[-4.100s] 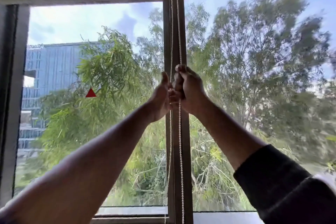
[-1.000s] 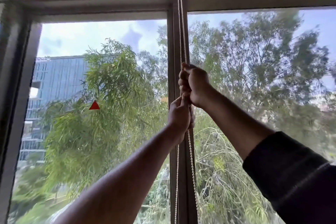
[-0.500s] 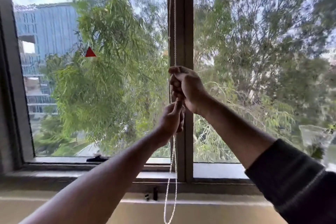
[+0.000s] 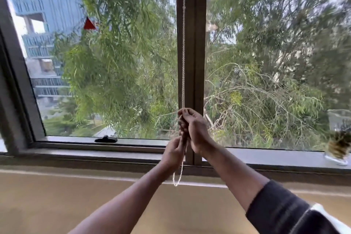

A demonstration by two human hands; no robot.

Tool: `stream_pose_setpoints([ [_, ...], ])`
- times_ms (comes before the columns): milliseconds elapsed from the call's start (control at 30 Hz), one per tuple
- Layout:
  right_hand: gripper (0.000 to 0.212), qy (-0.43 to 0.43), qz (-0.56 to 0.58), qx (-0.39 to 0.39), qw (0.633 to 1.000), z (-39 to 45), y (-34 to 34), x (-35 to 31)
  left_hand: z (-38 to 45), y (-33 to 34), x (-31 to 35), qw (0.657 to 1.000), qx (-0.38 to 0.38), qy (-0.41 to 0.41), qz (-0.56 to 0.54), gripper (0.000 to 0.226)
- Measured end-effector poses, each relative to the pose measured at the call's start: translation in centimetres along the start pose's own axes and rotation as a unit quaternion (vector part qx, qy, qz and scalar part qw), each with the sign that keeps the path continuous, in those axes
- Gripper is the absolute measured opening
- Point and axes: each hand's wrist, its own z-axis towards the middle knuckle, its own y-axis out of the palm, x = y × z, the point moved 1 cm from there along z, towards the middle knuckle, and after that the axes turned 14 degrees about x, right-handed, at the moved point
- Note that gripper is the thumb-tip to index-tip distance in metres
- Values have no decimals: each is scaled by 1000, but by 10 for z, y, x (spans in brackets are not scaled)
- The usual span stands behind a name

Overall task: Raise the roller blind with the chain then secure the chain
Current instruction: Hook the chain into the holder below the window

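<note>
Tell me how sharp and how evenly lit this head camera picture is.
Head view: motion blur smears the trees, worst toward the right edge; the window frame bows from wide-angle distortion; bright daylight outside leaves the left hand, right hand and chain dim and backlit.

Window sill [image 4: 266, 155], glass jar [image 4: 339, 137] at right end, tan wall below

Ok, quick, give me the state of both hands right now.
Left hand: closed, pinching the bead chain just above its hanging loop.
Right hand: closed, gripping the same chain higher up, by the window's centre post.
</note>
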Motion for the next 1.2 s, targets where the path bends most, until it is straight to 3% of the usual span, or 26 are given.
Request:
stream_pose_setpoints([
  [200, 24, 45, -19, -3, 999, 2, -27, 49, -20, 8, -41, 999, 12, -8, 45, 46],
  [333, 25, 79, -41, -14, 996, 0, -41, 80, -26, 13, -81, 996, 22, -21, 81, 68],
  [467, 29, 113, -41, -11, 993, 3, -47, 113, -40, 14, -94, 995, 10, -46, 89, 41],
  [600, 30, 141, -62, 0, 988, 4, -53, 148, -47, 5, -120, 991, -32, -55, 121, 33],
  [700, 31, 149, -90, 10, 985, 9, -56, 171, -40, -2, -146, 986, -56, -29, 156, 45],
  [867, 31, 129, -128, 5, 983, 17, -54, 205, -16, -8, -178, 992, -53, -59, 102, 32],
  [1033, 52, 100, -139, -2, 985, 29, -45, 225, 8, -18, -194, 991, -84, -80, 61, 27],
  [1133, 53, 86, -142, -10, 986, 34, -40, 234, 23, -28, -196, 989, -119, -91, 21, 14],
  [1200, 62, 82, -150, -11, 985, 39, -36, 240, 33, -30, -199, 987, -122, -102, 7, 18],
])
